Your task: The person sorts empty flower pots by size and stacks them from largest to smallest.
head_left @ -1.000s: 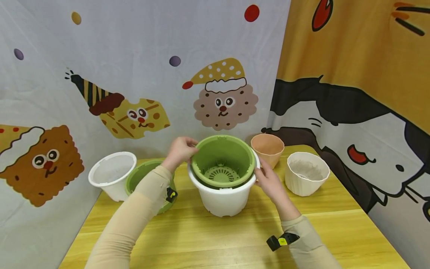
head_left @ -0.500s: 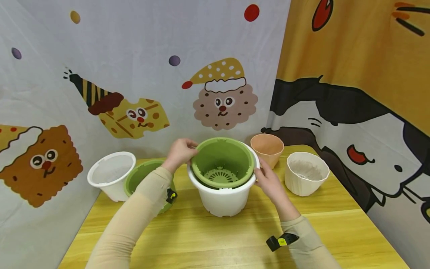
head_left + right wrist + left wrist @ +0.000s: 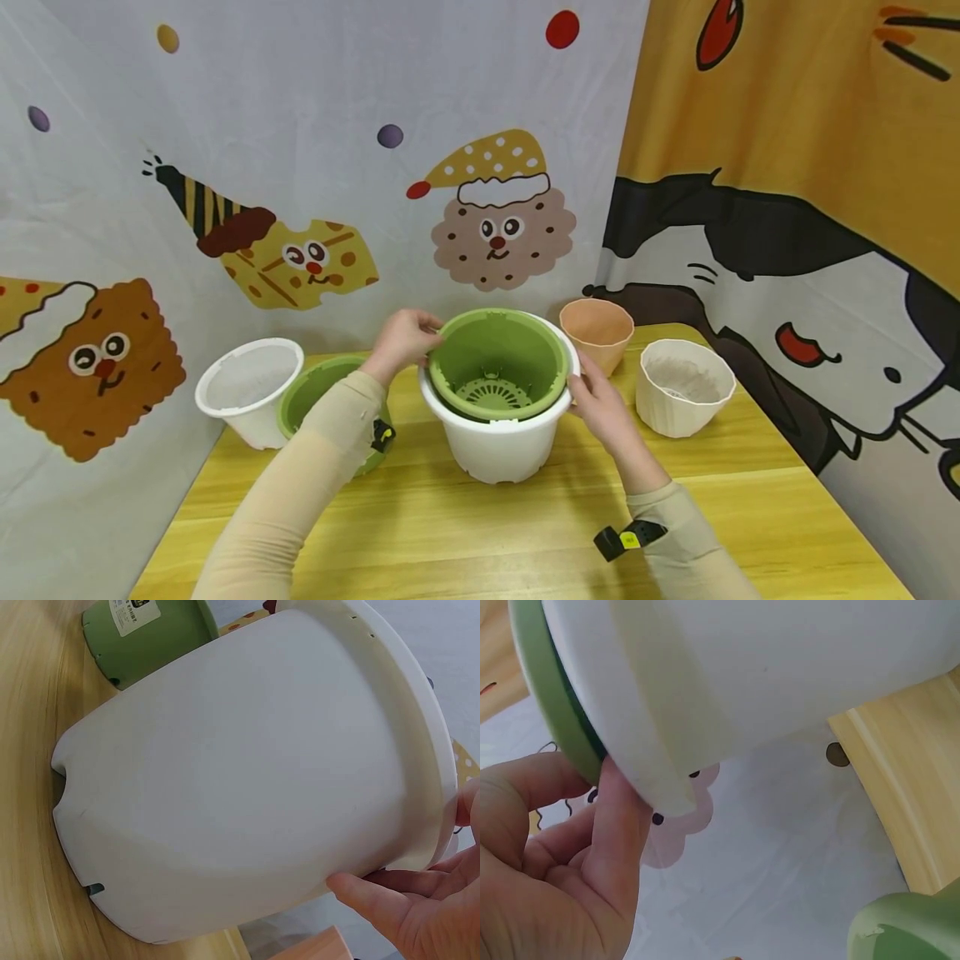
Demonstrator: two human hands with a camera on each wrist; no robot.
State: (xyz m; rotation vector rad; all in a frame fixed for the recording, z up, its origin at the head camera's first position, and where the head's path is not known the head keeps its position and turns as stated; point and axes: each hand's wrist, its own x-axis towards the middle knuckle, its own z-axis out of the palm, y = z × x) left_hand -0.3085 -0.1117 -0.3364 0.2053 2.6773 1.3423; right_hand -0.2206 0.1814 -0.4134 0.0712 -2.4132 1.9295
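A green flowerpot [image 3: 495,350] with a slotted bottom sits nested inside a white flowerpot [image 3: 501,454], its rim standing a little above the white one and toward the left. My left hand [image 3: 405,337] pinches the green rim at its left side, and in the left wrist view one finger lies between the green and white rims. On the opposite side, my right hand [image 3: 600,407] grips the white rim; the right wrist view shows the thumb [image 3: 367,896] against the outer wall under the lip. The white pot stands upright on the wooden table [image 3: 465,542].
To the left stand another white pot [image 3: 255,417] and a second green pot [image 3: 315,392], the latter partly behind my left forearm. An orange pot [image 3: 600,325] and a cream pot [image 3: 682,396] stand at the right. A printed cloth [image 3: 322,100] hangs behind the table.
The green pot has sunk slightly deeper into the white pot and tilted a little, leaving more white rim showing at the back right. Both hands keep nearly the same places.
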